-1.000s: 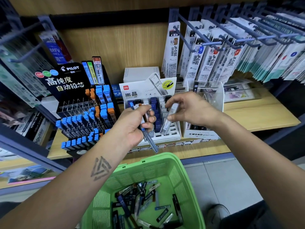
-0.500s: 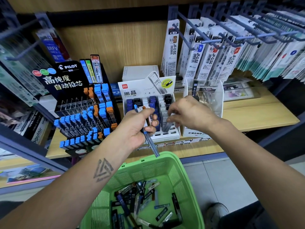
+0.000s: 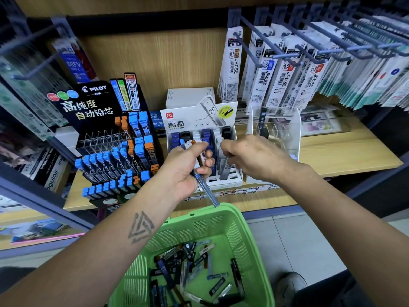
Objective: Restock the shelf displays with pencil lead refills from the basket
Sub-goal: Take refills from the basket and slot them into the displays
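Several lead refill tubes are gripped in the left hand; a refill is pinched by the right hand over the white display box.

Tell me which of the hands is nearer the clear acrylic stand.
Right. The right hand is just left of the clear acrylic stand; the left hand is farther left, gripping refill tubes.

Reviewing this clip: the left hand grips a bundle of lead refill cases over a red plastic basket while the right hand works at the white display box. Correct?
Not quite. The head view shows the plastic basket is green, not red. The rest holds: the left hand grips lead refill cases, and the right hand works at the white display box.
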`<state>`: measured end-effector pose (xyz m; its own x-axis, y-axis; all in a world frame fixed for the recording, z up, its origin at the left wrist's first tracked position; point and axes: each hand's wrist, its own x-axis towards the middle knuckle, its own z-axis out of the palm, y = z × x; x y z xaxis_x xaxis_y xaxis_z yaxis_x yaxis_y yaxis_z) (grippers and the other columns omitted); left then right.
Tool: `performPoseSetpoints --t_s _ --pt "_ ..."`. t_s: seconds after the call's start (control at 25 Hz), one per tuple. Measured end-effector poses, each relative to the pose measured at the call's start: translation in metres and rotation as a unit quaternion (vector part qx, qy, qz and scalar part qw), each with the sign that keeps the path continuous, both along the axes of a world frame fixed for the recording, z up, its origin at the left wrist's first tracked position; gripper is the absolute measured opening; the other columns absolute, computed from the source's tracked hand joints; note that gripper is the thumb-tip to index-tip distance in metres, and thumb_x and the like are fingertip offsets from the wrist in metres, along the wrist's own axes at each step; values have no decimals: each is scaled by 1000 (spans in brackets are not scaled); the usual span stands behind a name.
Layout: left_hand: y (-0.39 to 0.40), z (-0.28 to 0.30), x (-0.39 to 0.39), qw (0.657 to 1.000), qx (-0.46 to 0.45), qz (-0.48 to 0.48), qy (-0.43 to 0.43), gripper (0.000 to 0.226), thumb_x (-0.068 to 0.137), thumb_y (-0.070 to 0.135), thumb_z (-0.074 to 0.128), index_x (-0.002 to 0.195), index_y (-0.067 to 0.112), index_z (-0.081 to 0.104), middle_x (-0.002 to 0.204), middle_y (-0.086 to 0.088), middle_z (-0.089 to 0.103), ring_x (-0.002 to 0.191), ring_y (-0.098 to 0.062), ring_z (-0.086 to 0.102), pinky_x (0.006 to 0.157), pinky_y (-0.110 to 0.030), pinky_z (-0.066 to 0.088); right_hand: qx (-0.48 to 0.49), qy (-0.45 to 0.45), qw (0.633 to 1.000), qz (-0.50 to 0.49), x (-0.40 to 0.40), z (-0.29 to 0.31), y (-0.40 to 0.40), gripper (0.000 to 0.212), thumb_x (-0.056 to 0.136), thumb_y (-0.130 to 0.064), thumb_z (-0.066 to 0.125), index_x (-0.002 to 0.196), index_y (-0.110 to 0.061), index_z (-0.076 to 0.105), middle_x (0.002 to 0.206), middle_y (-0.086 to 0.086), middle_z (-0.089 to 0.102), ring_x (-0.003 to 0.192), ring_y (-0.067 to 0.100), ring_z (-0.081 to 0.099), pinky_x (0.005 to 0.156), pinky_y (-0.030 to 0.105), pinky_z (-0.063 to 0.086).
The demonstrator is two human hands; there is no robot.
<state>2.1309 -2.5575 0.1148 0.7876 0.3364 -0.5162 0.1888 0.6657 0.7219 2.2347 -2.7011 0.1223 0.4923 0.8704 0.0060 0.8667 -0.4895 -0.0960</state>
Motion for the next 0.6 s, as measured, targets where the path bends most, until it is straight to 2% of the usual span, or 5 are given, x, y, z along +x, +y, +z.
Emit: performPoseSetpoints --t_s 0.08,0.2,0.32,0.48,0.6 --pt "0 1 0 1000 -4 1 -7 10 97 3 56 89 7 50 61 -8 53 47 -14 44 33 -16 26 40 11 999 27 -1 -1 2 9 95 -21 63 91 -21 56 85 1 64 81 27 60 60 32 41" --pt "2 1 0 1000 -13 7 -18 12 97 3 55 87 7 49 62 -8 52 47 -15 44 33 -16 25 103 22 993 58 -2 -7 5 6 91 -24 69 91 -19 71 90 -4 66 87 24 63 71 38 51" --pt "4 1 1 1000 -18 8 -24 12 97 3 56 88 7 49 62 -8 52 47 -14 44 32 -16 26 128 42 990 47 2 -11 6 1 89 -21 73 89 -21 73 89 -7 67 84 20 64 73 38 53" --pt "5 1 1 1000 -18 7 -24 11 97 3 56 89 7 49 63 -8 52 48 -14 45 32 -17 27 163 104 981 -14 6 -15 6 4 85 -22 78 84 -24 74 84 -11 70 79 12 63 75 32 53" --pt "4 2 1 1000 -14 8 -26 11 97 4 55 89 7 49 63 -8 52 48 -14 45 33 -17 27 156 115 981 -28 9 -12 4 2 85 -20 78 87 -21 77 86 -11 70 83 14 65 78 30 53"
